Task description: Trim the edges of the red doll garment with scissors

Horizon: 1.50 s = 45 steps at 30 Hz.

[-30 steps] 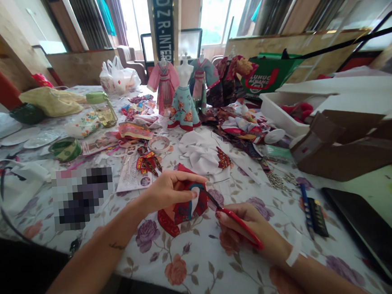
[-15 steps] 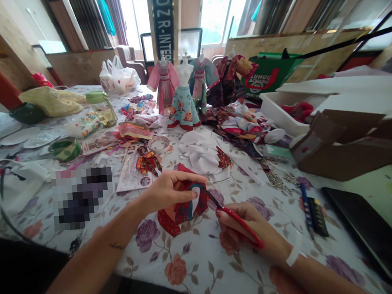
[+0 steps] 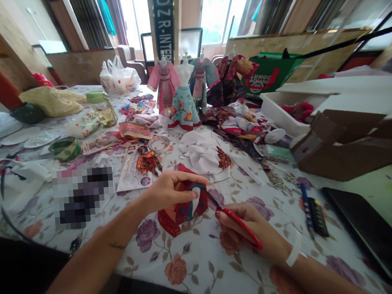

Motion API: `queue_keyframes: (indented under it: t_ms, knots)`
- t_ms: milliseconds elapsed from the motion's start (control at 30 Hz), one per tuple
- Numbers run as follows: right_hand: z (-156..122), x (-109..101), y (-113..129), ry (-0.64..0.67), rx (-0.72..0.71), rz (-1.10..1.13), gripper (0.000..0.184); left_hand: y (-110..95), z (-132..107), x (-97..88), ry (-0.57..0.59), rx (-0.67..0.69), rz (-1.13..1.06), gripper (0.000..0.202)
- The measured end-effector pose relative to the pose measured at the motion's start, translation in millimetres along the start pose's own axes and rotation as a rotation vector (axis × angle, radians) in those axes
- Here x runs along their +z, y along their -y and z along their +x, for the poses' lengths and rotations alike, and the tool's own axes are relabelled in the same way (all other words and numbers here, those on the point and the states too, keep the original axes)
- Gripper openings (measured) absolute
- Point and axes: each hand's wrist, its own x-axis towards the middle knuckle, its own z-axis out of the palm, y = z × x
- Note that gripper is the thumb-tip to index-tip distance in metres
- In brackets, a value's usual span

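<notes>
floral tablecloth (image 3: 198, 264) w/ fabric scraps, windows (image 3: 221, 9) behind

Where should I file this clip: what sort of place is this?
Probably a doll-costume sewing workroom: dressed miniature mannequins, strewn fabric scraps, the left hand holding red patterned cloth, the right hand holding red-handled scissors.

Craft workshop: dressed mannequins (image 3: 182, 93), fabric scraps (image 3: 203, 153)
</notes>
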Motion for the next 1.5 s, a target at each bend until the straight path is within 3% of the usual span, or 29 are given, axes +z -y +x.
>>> queue_keyframes:
  t_ms: [367,1233,1500]
  knots:
    - [0,-2,0,0.009,0.007,0.005,0.046,0,0,-2.5,0.002,-0.008,0.0,0.037]
    - [1,-8,-3,0.079,0.039,0.032,0.046,-9,-4,-6.4,0.112,0.017,0.264,0.036]
    - [-3,-7,11,0.068,0.073,-0.156,0.049,-10,-5,-6.8,0.16,-0.007,0.217,0.035]
